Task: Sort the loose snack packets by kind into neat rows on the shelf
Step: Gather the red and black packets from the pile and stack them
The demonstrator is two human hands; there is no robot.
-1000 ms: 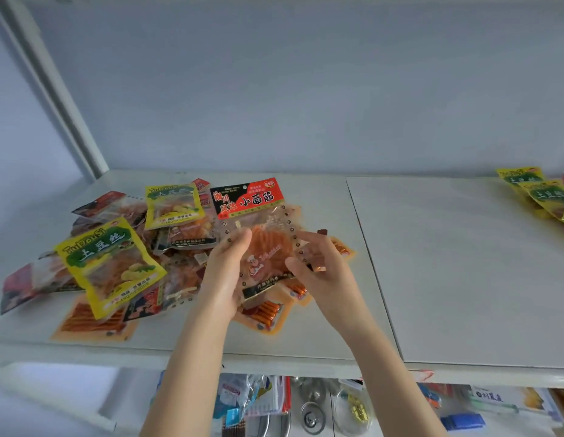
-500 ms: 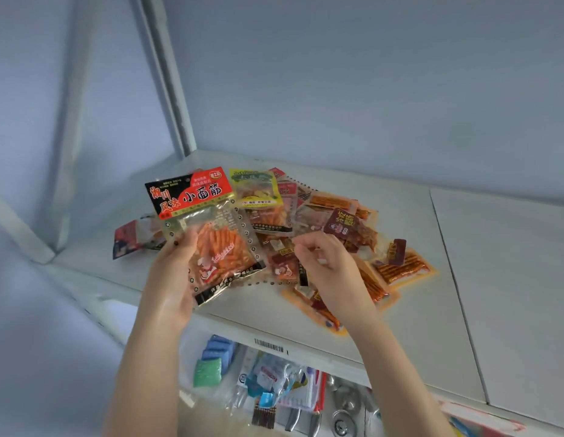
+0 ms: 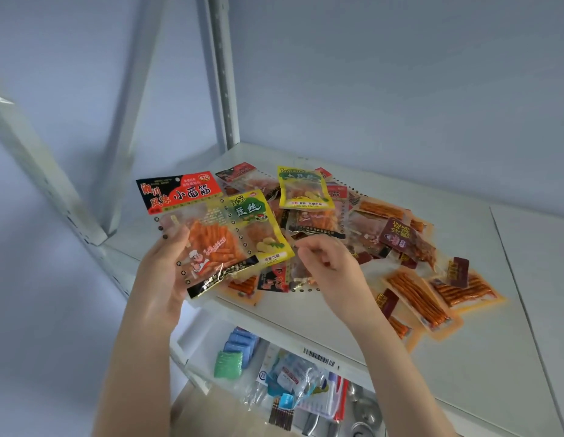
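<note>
My left hand (image 3: 162, 279) grips a clear packet of orange sticks with a red and black header (image 3: 208, 244), held up over the shelf's front left edge. A yellow-green packet (image 3: 264, 228) shows right behind it; whether it is held too is unclear. My right hand (image 3: 328, 269) hovers with curled fingers over the loose pile (image 3: 353, 228), fingertips at a clear perforated packet (image 3: 301, 283). Another yellow-green packet (image 3: 305, 190) lies at the back of the pile. Flat orange stick packets (image 3: 416, 298) lie spread at the right.
The white shelf board (image 3: 321, 329) ends at a seam (image 3: 510, 279), with a second board to the right. A metal upright (image 3: 224, 89) stands at the back left corner. The lower shelf holds a green sponge (image 3: 228, 364), blue packs (image 3: 242, 342) and bagged items (image 3: 293, 380).
My view has swung left and closer. My right hand let go of the red-headed packet; my left hand alone carried it to the left, over the yellow-green packet.
</note>
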